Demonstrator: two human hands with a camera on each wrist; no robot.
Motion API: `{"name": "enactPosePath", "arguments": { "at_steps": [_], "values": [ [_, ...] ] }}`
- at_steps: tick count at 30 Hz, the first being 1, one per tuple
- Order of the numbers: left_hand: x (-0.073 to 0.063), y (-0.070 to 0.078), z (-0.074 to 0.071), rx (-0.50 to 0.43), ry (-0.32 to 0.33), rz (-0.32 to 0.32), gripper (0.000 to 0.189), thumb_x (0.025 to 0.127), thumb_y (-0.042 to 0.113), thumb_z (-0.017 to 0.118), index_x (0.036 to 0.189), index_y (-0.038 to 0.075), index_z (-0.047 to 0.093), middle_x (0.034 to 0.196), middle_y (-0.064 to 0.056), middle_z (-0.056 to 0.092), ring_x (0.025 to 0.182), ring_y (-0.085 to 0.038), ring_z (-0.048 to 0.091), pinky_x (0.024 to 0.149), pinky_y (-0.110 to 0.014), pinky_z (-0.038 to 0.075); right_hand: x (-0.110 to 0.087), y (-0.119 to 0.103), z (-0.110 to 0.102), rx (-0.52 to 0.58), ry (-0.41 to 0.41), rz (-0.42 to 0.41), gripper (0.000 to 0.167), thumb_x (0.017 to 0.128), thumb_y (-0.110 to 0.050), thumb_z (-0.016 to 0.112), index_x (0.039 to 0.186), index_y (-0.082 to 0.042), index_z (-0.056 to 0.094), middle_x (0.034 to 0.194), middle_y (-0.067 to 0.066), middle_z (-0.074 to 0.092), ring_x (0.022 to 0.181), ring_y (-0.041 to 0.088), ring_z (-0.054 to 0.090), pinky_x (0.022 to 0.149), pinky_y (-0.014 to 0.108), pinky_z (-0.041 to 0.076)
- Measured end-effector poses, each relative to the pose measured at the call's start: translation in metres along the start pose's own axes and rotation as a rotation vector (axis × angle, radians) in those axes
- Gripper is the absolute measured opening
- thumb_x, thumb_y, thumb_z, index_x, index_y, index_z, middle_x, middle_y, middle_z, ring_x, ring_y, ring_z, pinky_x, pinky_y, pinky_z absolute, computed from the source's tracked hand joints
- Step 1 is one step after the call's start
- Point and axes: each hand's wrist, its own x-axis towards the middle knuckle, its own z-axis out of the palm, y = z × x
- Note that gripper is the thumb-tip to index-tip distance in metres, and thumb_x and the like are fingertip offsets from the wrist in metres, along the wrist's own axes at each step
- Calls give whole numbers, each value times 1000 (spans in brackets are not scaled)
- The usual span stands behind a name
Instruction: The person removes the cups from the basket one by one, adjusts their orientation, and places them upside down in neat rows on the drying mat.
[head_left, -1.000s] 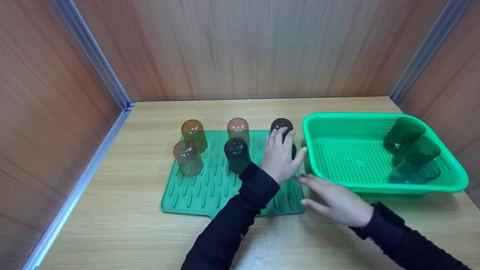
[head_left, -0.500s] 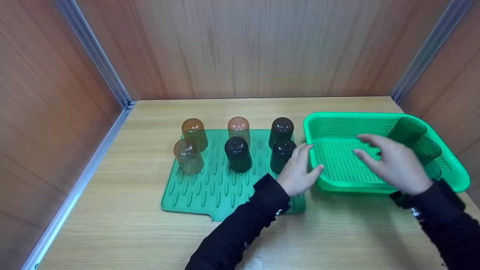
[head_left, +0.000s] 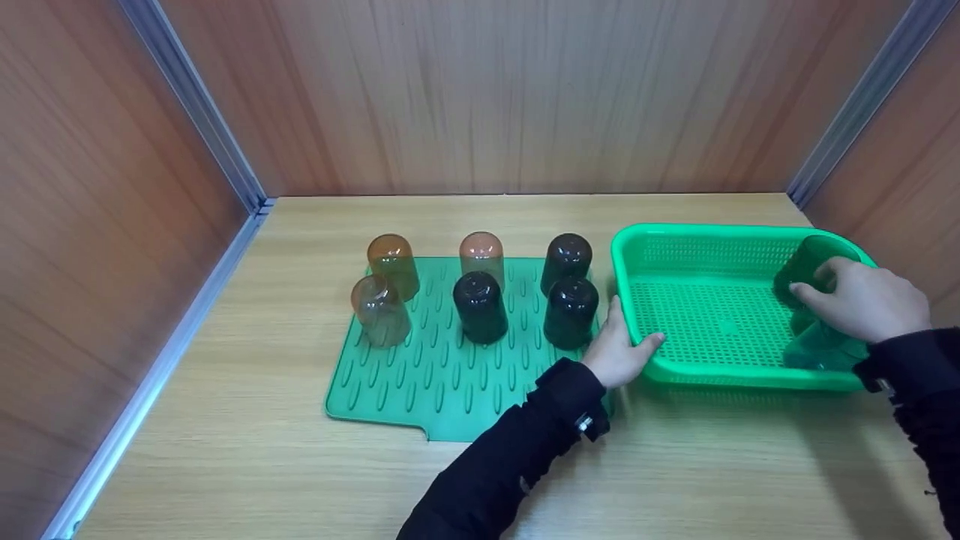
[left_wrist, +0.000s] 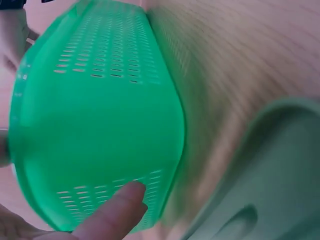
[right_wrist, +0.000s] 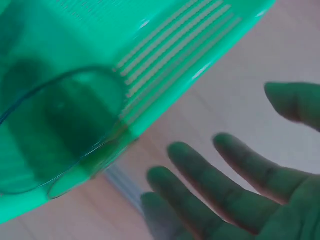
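My left hand (head_left: 621, 352) grips the left end of a green perforated plastic basket (head_left: 720, 379). Its thumb lies over the rim, and a finger (left_wrist: 117, 210) presses the outer wall in the left wrist view. Over the right end of the basket, my right hand (head_left: 874, 300) reaches in among see-through drinking glasses. One dark-looking glass (head_left: 806, 266) lies by its fingers, and a lighter glass (head_left: 821, 349) lies below the palm. In the right wrist view the fingers (right_wrist: 200, 170) are spread apart, holding nothing, beside a glass (right_wrist: 65, 130) with its round rim showing.
A green ribbed drying mat (head_left: 420, 397) bears several upside-down glasses: amber (head_left: 394, 266), pale (head_left: 381, 311), pinkish (head_left: 482, 255) and dark ones (head_left: 480, 307). Wooden panels (head_left: 510, 97) enclose the table at the back and sides.
My left hand has left the dark glasses on the mat and moved right to the basket's rim. My right hand has moved from the mat's edge across to the glasses in the basket.
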Motion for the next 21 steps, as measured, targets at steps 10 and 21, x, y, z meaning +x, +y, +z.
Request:
{"name": "enactPosePath", "arguments": {
  "at_steps": [10, 21],
  "values": [
    [6, -8, 8, -247, -17, -65, 48, 83, 22, 62, 123, 13, 38, 112, -5, 52, 98, -10, 52, 82, -21, 38, 6, 23, 1, -81, -184, 135, 54, 79, -62, 45, 49, -18, 38, 50, -3, 35, 48, 20, 41, 45, 32, 28],
    [6, -6, 9, -250, -20, -120, 43, 84, 23, 60, 121, 14, 40, 110, -3, 54, 90, -5, 52, 79, -23, 40, 6, 18, 7, -39, -343, 72, 45, 76, -54, 57, 51, -18, 47, 49, -5, 44, 49, 17, 46, 46, 34, 31]
  ]
}}
